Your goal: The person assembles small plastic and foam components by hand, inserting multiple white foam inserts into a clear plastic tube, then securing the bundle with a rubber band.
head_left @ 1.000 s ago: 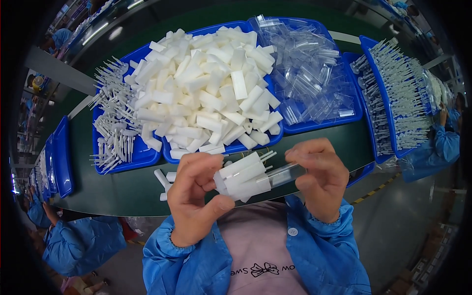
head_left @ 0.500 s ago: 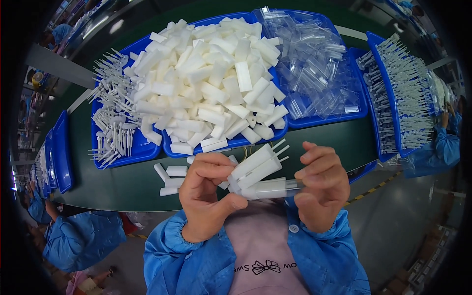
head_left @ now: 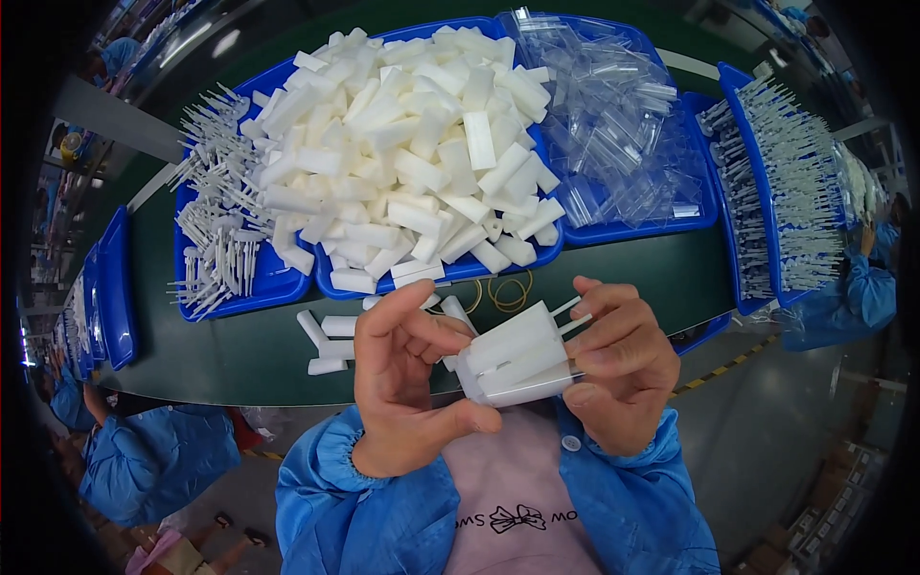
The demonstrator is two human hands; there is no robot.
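Between my hands is a bundle of white foam blocks (head_left: 522,347) with a pale rounded cap (head_left: 471,379) at its left end. Thin white rods (head_left: 572,315) stick out at the right end. My left hand (head_left: 398,393) is closed around the cap end, thumb below and index finger above. At the other end, my right hand (head_left: 621,369) has its fingers and thumb closed on the rod ends and the lower block's tip. Any clear sleeve around the lower block is hard to make out, and part of the grip is hidden behind the right fingers.
A blue tray (head_left: 335,290) heaped with foam blocks stands ahead. Beside it are a tray of white rods (head_left: 225,264) and a tray of clear plastic sleeves (head_left: 623,134). Rubber bands (head_left: 511,291) and loose foam pieces (head_left: 331,345) lie on the green table. More rod trays (head_left: 781,182) stand right.
The foam blocks, fanned apart before, now lie close together. My right fingers have closed in from the clear sleeve's end onto the bundle's right end. My left index finger has lifted slightly.
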